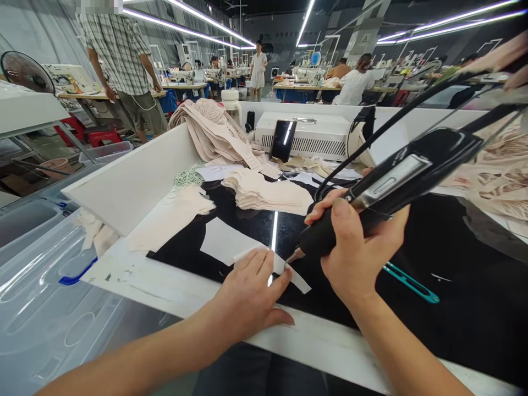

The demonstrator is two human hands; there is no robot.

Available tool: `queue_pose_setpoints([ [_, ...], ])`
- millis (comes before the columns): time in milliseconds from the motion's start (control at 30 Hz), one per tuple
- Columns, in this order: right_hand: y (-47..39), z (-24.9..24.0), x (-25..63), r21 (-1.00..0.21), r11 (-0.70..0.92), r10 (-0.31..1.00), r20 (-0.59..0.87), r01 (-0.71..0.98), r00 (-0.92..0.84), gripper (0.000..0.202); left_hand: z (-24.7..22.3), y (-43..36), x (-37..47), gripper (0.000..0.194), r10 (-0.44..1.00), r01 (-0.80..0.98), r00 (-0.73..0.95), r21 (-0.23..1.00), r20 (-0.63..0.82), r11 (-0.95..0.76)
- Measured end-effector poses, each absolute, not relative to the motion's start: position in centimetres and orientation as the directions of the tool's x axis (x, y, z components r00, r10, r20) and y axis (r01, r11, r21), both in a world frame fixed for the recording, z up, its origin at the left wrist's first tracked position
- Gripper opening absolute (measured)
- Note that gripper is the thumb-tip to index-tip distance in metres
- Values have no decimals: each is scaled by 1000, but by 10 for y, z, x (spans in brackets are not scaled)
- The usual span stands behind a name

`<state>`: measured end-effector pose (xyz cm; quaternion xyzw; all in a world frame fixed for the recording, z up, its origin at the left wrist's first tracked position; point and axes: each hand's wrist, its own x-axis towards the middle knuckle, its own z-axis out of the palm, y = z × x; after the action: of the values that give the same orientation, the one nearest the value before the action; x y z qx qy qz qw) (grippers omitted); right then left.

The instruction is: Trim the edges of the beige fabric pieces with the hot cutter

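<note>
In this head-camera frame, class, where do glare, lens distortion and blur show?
Head view: a ceiling-light streak glares on the glossy black work surface beside the left hand; wide-angle bending curves the white table edge; the black tool in the right hand looms oversized; the top-right corner is smeared.

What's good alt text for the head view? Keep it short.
A person's right hand grips a black corded handheld tool, its tip at a white strip that the left hand presses flat on a glossy black worktop. Stacks of beige fabric pieces lie behind, and a teal tool lies to the right.
</note>
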<state>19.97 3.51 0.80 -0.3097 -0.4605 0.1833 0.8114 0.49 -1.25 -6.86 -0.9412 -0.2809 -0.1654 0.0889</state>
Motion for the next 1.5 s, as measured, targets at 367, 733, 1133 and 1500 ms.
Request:
queue_pose_setpoints([
  [367,46,6,193,-688,725,599,628,-4,497,45,-74,-12,2,93,485,538,783,-34,389,-842],
  [733,58,6,189,-678,732,613,620,-59,489,52,-75,-10,1,92,505,529,779,43,373,-848],
  [1133,52,5,186,-669,741,594,615,-56,518,52,-66,-16,-7,74,569,563,735,135,369,-815],
  [1500,61,6,182,-652,756,591,636,-64,497,53,-68,-15,-6,80,549,556,741,106,387,-824],
])
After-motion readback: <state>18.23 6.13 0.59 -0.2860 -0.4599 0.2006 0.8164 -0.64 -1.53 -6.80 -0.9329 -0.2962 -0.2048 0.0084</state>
